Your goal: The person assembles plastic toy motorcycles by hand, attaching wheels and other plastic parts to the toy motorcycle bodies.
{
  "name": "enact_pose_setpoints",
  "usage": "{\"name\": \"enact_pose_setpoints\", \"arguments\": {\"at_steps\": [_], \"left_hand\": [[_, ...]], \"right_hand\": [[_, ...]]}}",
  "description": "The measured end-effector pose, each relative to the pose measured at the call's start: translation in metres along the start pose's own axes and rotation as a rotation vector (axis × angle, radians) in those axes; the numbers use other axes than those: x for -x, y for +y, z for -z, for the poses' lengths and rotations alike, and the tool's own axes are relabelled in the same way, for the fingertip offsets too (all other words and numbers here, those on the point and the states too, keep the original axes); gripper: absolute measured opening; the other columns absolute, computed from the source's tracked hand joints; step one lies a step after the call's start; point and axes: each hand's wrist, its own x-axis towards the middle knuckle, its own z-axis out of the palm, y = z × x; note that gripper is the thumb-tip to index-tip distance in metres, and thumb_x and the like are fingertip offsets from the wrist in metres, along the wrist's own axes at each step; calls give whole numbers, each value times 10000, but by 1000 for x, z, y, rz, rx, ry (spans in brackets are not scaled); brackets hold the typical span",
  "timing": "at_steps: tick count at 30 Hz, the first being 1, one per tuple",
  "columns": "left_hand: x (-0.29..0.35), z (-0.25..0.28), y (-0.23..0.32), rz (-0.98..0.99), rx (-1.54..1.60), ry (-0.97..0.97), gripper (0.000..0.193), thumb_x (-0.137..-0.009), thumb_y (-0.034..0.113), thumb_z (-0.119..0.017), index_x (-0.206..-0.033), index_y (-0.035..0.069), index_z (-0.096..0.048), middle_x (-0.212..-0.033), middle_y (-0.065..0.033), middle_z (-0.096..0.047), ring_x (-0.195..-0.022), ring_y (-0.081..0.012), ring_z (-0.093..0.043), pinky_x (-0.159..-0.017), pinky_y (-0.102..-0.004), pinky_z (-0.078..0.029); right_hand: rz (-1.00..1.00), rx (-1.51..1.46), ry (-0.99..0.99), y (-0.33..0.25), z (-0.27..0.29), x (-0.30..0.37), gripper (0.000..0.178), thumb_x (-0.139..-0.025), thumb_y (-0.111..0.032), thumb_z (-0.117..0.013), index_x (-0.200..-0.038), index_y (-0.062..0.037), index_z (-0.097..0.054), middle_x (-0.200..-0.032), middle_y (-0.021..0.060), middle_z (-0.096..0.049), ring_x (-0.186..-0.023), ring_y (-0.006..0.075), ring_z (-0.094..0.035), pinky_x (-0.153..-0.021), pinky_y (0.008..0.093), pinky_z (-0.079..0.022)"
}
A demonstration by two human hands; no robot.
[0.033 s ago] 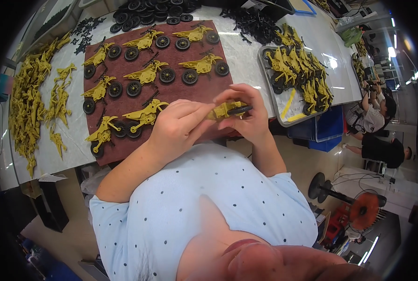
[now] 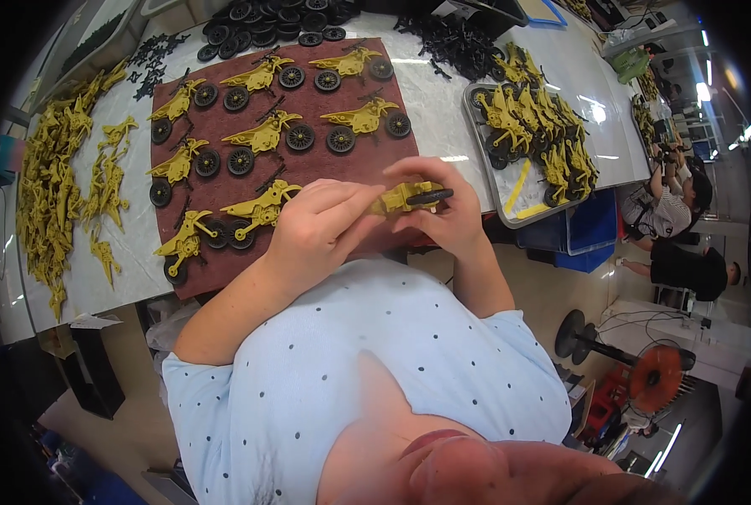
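- Close in, front of the chest: a yellow toy bike (image 2: 399,199) sits between both hands, its long axis running side to side!
- Left hand (image 2: 315,225) pinches the left end (fingers hide most of it); right hand (image 2: 464,210), nearer the black wheel (image 2: 431,198), grips around that end.
- Just beyond, more bikes (image 2: 262,135) line the dark red cloth (image 2: 372,162).
- Off right, a loaded tray (image 2: 520,225).

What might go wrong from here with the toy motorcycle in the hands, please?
The toy motorcycle is held up between the left hand and right hand, near the front edge of the table; if it slipped, it might fall to the floor.

The left hand looks close to a model on the red mat, so it could nudge that one.

The models heaped in the tray might snag each other.
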Motion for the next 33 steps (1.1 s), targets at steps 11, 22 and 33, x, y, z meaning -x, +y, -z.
{"name": "enact_pose_setpoints", "arguments": {"at_steps": [11, 22, 33], "left_hand": [[1, 13, 0, -140, -115, 14, 432, -614, -18, -719, -1034, -46, -621, -927, -132, -635, -803, -281, -615, -751, -372, -495], [4, 36, -9, -280, -506, 78, 337, -693, 118, -613, -1019, 89, -691, -1045, -76, -638, -976, -231, -611, -827, -358, -403], [30, 30, -14, 450, 311, 227, 658, -723, 247, -755, -1284, 15, -502, -1220, -135, -572, -1141, -261, -545, -937, -362, -442]], "right_hand": [[492, 233, 86, 14, -14, -9, 396, -656, 34, -761, -1012, -14, -594, -951, 115, -637, -877, 248, -611, -769, 343, -484], [-246, -969, -57, 16, -17, -13, 454, -916, -102, -574, -1311, 40, -401, -1221, 127, -544, -1140, 234, -527, -1012, 371, -398], [-203, -222, -79, 0, -31, -19, 390, -847, 28, -615, -1217, 9, -494, -1128, 107, -597, -1016, 149, -590, -853, 270, -499]]}}
